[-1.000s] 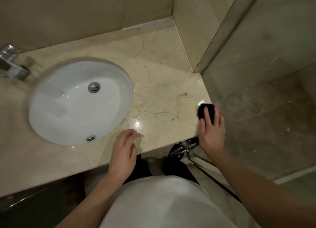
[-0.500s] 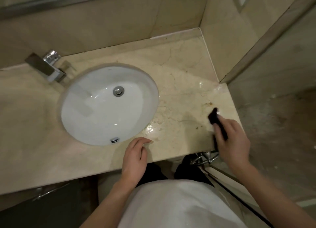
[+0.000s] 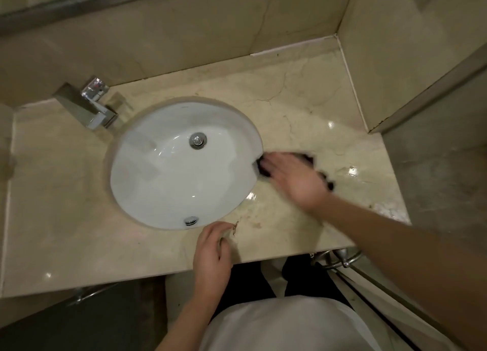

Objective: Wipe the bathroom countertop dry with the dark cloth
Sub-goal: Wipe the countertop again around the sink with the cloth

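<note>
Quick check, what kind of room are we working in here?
Most likely a bathroom: a white oval sink sunk in a marble countertop, a chrome faucet behind it, tiled walls around. The right hand presses the dark cloth beside the sink.

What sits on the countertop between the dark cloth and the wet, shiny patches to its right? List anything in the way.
Nothing visible. The right hand presses the dark cloth flat by the sink rim; the countertop between it and the shiny patch holds no object.
</note>
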Demonstrator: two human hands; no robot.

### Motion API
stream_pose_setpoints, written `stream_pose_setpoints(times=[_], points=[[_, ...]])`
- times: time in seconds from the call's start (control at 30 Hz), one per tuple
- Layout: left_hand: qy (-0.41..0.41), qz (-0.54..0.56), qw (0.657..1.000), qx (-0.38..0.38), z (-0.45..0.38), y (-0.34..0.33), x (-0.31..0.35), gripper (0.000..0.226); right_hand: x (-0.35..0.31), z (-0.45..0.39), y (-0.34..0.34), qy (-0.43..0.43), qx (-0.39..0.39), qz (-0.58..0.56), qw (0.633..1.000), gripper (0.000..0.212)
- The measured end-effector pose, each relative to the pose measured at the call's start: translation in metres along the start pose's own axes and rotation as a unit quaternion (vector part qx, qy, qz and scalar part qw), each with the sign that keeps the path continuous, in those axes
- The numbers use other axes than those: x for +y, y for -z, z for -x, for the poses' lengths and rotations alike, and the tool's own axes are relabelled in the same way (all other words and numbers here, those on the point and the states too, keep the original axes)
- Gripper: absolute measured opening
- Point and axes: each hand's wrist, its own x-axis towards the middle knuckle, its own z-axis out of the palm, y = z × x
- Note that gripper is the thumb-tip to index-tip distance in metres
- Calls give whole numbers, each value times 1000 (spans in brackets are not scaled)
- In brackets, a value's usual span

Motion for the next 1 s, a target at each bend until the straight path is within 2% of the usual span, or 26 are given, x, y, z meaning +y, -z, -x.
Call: stream_pose_setpoints(times=[0.07,0.13,0.17,0.23,0.33,0.4,0.43,0.5,0.57,0.6,0.67,0.73,0.8,0.87,0.93,1.0], points=[[0,6,1000,0,1,7,-2,35,53,-18,24,-159,13,17,987,47],[-1,14,1000,5,1,13,-5,36,64,-24,36,-237,10,11,971,51],[5,17,1000,9,1,15,-6,37,47,-24,34,-244,28,17,969,47],[23,15,999,16,1,15,-7,41,-16,-7,12,-176,36,23,983,40],[23,12,1000,13,-2,10,-7,45,-123,51,-10,1,-77,-42,996,44],[12,10,1000,-1,-7,9,-9,44,-116,56,-6,60,-91,-50,993,46],[7,8,1000,-10,-9,10,-10,44,-96,50,-3,56,-82,-34,995,46],[-5,1,999,-32,-13,14,-14,44,-39,31,12,-62,-42,9,997,46],[-7,-3,999,-49,-16,20,-17,44,14,23,28,-218,-31,41,975,50],[-8,0,998,-55,-17,22,-18,44,27,26,33,-268,-23,42,962,52],[-14,10,998,-56,-19,27,-20,45,17,24,28,-337,14,36,941,52],[-13,23,998,-57,-23,29,-21,48,-31,13,19,-387,19,33,921,53],[-17,32,997,-63,-26,28,-21,48,-86,13,5,-338,-10,-4,941,54],[-27,41,997,-67,-31,25,-21,46,-126,26,-7,-223,-45,-62,972,51],[-38,41,996,-72,-39,19,-21,43,-128,41,-6,-113,-68,-61,989,50],[-41,39,995,-78,-49,11,-17,39,-107,45,3,-71,-77,-28,994,53]])
